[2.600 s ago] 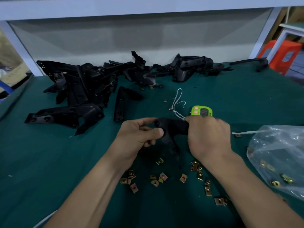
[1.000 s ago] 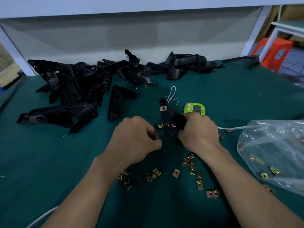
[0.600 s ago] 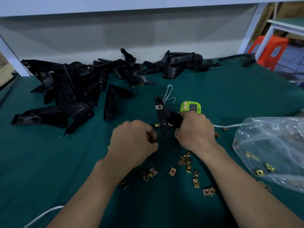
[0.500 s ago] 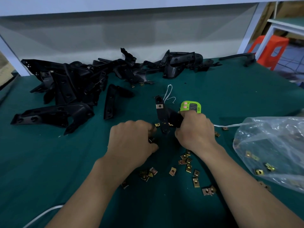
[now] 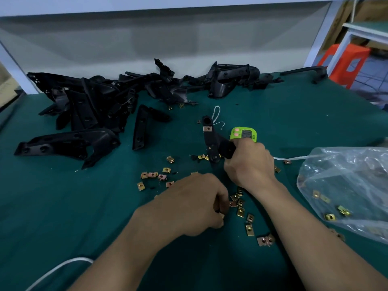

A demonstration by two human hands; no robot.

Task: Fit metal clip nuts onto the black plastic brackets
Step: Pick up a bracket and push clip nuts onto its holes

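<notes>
The right hand (image 5: 249,164) has its fingers wrapped round a black bracket (image 5: 210,139) just beside the green timer (image 5: 244,134). The left hand (image 5: 195,204) is curled among loose clip nuts (image 5: 241,208); I cannot tell whether it pinches one.

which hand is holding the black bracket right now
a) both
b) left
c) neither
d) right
d: the right hand grips the black bracket and holds it upright, while the left hand is lower down among the loose clip nuts, apart from the bracket.
</notes>
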